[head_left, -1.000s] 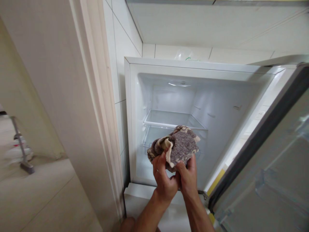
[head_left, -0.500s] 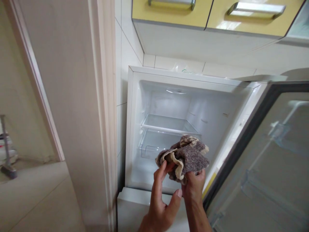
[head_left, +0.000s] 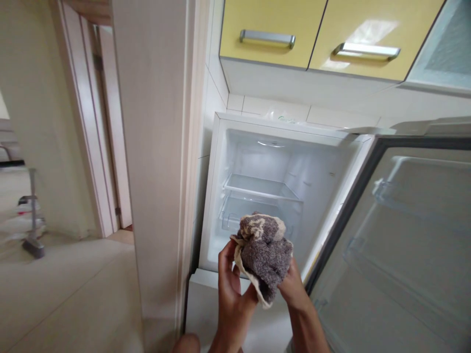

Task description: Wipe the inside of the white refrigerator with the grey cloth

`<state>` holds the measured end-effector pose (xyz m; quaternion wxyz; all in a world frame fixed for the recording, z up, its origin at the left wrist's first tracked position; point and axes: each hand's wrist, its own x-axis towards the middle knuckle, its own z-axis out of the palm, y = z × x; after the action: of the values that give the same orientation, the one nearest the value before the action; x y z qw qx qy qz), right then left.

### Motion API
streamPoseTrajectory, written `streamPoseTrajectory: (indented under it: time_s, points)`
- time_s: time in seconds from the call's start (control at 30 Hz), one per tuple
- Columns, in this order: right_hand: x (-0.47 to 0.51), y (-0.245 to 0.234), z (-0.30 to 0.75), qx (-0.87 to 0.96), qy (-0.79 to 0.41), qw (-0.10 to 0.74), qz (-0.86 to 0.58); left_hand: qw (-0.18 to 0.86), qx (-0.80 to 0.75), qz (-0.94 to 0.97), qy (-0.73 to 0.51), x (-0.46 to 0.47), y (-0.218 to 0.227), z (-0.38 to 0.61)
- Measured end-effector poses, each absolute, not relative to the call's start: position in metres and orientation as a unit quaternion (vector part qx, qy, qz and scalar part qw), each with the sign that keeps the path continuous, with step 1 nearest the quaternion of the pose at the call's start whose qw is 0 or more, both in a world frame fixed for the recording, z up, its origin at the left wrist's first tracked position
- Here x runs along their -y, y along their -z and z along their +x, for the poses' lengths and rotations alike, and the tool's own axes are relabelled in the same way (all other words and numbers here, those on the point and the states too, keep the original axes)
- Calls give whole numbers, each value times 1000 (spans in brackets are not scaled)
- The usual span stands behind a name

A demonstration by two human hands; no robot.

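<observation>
A crumpled grey-brown cloth (head_left: 263,250) with cream edging is bunched between my two hands, in front of the open fridge (head_left: 219,162). My left hand (head_left: 235,289) grips its left side, thumb beneath and fingers at the edge. From the right, my right hand (head_left: 292,284) holds the cloth, with most of its fingers hidden behind the fabric. Inside the fridge are a glass shelf (head_left: 261,185) and a clear drawer, partly covered by the cloth.
The fridge door (head_left: 397,235) swings out wide on the right. Yellow cabinets (head_left: 272,19) hang overhead. A pale door frame (head_left: 158,171) stands close at the left. Farther left, a broom (head_left: 34,240) rests on the tiled floor.
The cloth has been turned and bunched tighter, and sits slightly lower and further left. My left hand has closed onto it. The view has shifted, showing more of the room at left.
</observation>
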<state>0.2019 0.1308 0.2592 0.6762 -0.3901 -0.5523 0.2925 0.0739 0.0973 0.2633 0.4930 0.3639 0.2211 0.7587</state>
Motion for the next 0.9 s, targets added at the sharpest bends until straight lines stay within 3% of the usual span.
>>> streamPoseTrajectory:
  time_s: [0.3, 0.5, 0.73, 0.9]
  points:
    - [-112, -300, 173, 734, -258, 538, -325, 522, -249, 301, -758, -103, -272, 58]
    - [-112, -297, 164, 734, -258, 531, -335, 530, -229, 286, -764, -111, -279, 55]
    - [-134, -284, 151, 583, -219, 670, -404, 527, -212, 343, -748, -114, -287, 59]
    - [-157, -280, 152, 478, -146, 752, -430, 589, -163, 383, -692, -125, -295, 48]
